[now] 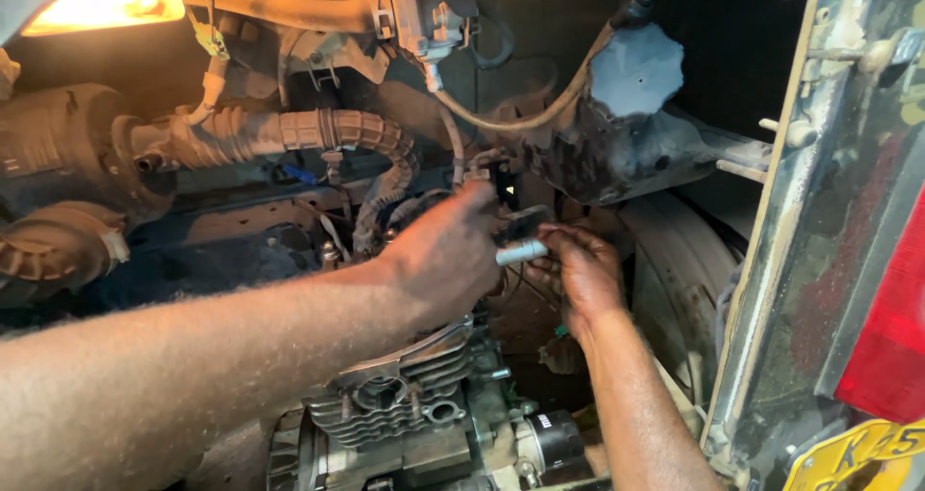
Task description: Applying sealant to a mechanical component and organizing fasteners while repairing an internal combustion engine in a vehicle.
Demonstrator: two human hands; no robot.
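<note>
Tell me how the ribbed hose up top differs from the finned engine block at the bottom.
The ribbed hose is tan, rounded and bends downward at its right end; the finned engine block is grey metal with flat stacked fins. The hose runs above the left hand; the block sits below both hands, nearer the camera. The right hand touches neither. Both look dusty and worn.

Single head view only, nothing shared with another. Looking down and forward from just behind both forearms, sitting close in on the engine bay (405, 163). Catching the finned cylinder (395, 404) near, the tail lamp (891, 327) cropping the right edge.
</note>
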